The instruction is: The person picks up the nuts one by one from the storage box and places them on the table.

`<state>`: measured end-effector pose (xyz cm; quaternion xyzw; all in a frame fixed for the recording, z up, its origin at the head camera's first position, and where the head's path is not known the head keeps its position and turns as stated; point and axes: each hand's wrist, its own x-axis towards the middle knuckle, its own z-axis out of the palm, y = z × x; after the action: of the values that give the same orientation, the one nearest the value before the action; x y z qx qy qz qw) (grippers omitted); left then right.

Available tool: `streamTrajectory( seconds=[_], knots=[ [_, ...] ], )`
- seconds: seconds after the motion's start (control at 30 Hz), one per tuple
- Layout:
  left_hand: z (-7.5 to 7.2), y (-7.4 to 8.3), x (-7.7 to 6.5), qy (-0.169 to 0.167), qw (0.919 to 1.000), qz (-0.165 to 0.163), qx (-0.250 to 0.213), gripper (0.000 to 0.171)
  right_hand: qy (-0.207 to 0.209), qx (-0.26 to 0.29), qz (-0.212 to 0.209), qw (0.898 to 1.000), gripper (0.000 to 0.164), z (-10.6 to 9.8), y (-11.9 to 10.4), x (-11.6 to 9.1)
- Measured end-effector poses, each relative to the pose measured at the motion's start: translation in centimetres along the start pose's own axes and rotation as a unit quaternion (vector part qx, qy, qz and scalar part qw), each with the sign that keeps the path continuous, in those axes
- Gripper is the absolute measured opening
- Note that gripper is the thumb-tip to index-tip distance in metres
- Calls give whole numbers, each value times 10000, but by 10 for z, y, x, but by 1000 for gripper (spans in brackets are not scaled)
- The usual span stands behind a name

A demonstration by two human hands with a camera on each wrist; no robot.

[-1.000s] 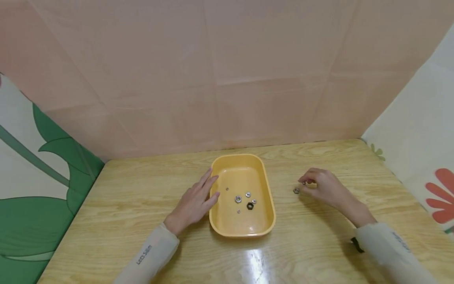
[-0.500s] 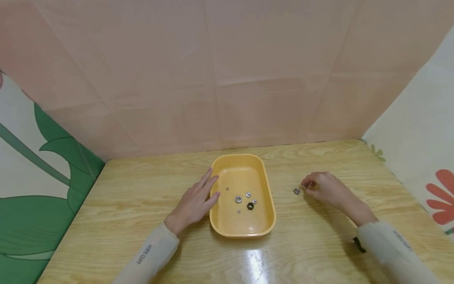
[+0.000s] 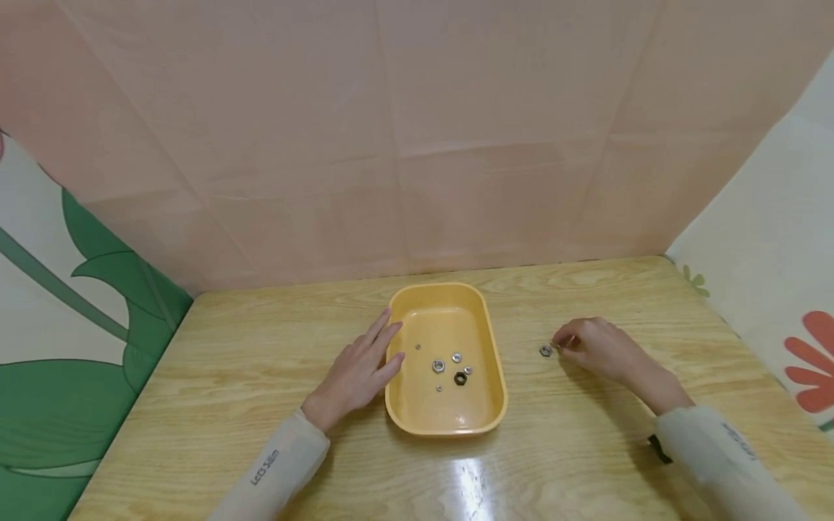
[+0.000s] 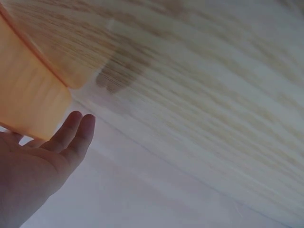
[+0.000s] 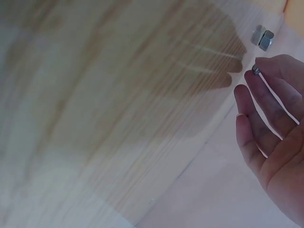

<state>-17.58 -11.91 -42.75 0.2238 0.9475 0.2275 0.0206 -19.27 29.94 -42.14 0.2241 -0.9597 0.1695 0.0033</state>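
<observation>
My left hand (image 3: 352, 373) rests at the left rim of a yellow plastic tray (image 3: 498, 391), its fingers extended and a few of them reaching over the edge. Inside the tray lie several nuts of different sizes: a larger silver nut (image 3: 439, 367), a black nut (image 3: 460, 378) and smaller silver ones. To the right of the tray, my right hand (image 3: 602, 351) pinches a small metal nut (image 5: 255, 70) between thumb and fingertip just over the table. Close to those fingertips, a silver hex nut (image 3: 545, 351) sits on the wood, also visible in the right wrist view.
The wood-grain table (image 3: 274, 347) ends at a pink sheet (image 3: 391, 181) behind it. Patterned panels with green leaves (image 3: 130, 325) and red petals (image 3: 814, 362) flank it. A small black object (image 3: 659, 449) shows beside the right sleeve.
The right hand has drawn slightly to the right, away from the hex nut on the table, which now shows fully. The left hand and tray have stayed in place.
</observation>
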Motion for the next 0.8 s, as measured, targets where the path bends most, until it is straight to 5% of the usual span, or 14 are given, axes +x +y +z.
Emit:
streamTrajectory(
  seconds=[0.4,0.8],
  knots=[
    [1,1,0,-26,10000,9,20,61,-82,69,-53,9999,12,0,0,-3],
    [1,1,0,40,10000,41,-34,60,302,190,242,9991,20,-11,-9,-3]
  ],
)
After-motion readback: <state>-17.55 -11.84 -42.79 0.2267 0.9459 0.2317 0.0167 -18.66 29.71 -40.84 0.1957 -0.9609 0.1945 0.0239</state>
